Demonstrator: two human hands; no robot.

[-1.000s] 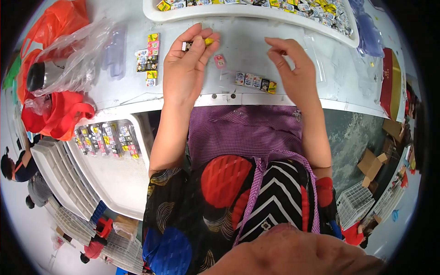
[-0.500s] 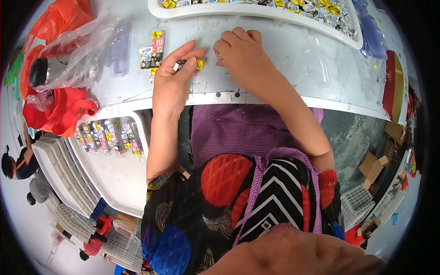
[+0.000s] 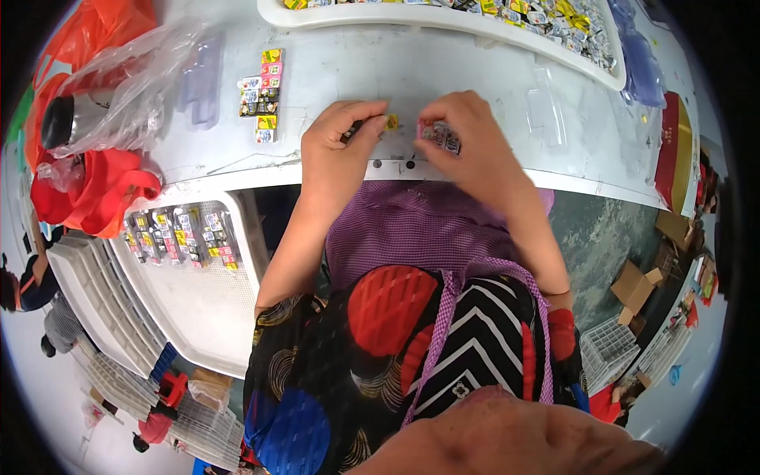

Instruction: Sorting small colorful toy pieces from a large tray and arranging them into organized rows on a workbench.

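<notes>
My left hand (image 3: 339,146) is closed, thumb against fingers, over small printed blocks; a dark one shows in the grip and a yellow block (image 3: 392,122) pokes out at the fingertips. Just to its right, my right hand (image 3: 475,142) pinches a short group of small blocks (image 3: 440,135), pink at one end and dark at the other. A narrow gap separates the two hands, near the table's front edge. Left of them, a group of similar blocks (image 3: 260,101) in yellow, pink, black and white lies on the table.
A white tray (image 3: 443,17) heaped with loose blocks stands at the back. Clear plastic trays (image 3: 203,87), a bagged flask (image 3: 79,120) and red bags (image 3: 95,190) lie at left. Below the table edge, a white crate (image 3: 178,305) holds packed block sets. A red-and-gold box (image 3: 673,150) stands at right.
My left hand has moved right, away from the group on the table, uncovering its lower blocks. My right hand has shifted right and nearer me, and the pink-and-dark blocks in it now show.
</notes>
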